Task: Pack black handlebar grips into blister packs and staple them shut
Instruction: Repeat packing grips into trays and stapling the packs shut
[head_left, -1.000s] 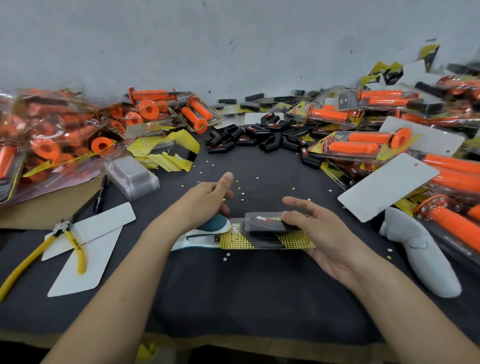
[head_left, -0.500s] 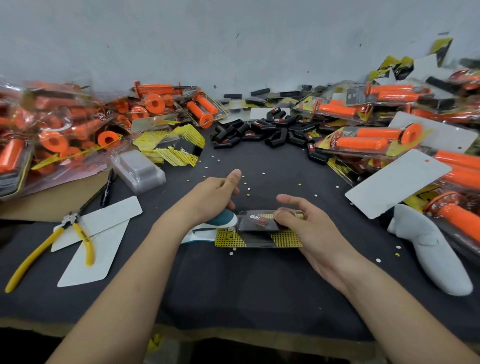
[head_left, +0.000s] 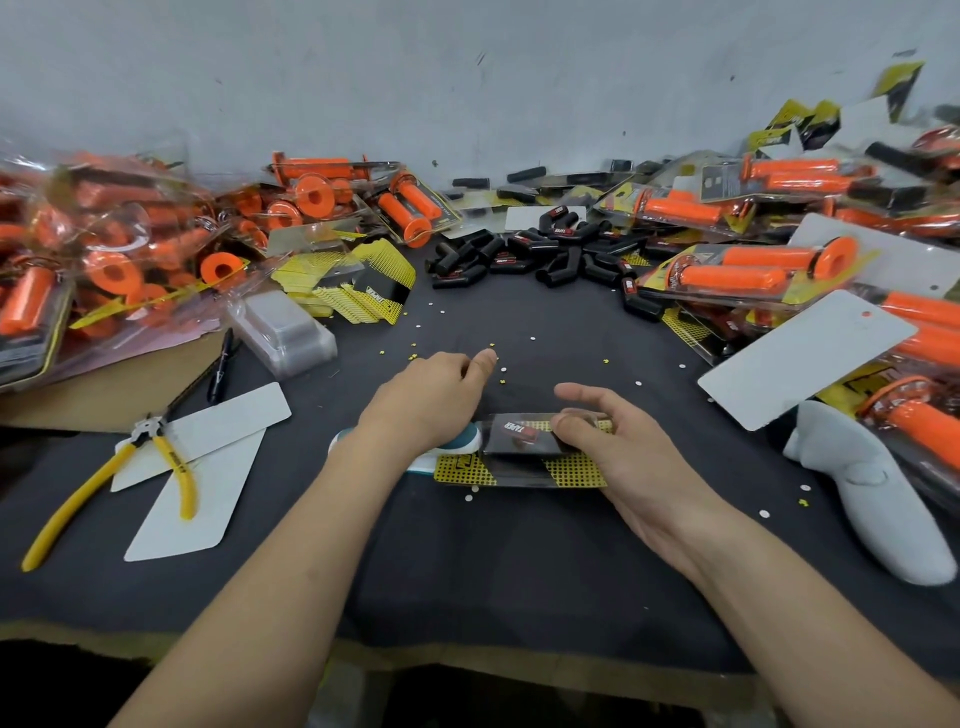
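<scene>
Plainly pinned the blister pack (head_left: 524, 475), near centre with a black handlebar grip (head_left: 517, 435) inside, under curled fingers of the right hand (head_left: 631, 460), leaned the left hand (head_left: 428, 402) on the stapler (head_left: 466, 441) (finger wrap untellable), judged the pack light, springy, slick, best held by the backing card (head_left: 574, 470) edges.

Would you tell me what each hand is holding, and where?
Right hand grips the blister pack at its right end; left hand lies over the stapler, grip hidden.

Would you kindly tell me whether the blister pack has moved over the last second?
Yes. The blister pack has slid left, away from the grey handle-shaped object lying on the right, and closer in to the stapler.
</scene>
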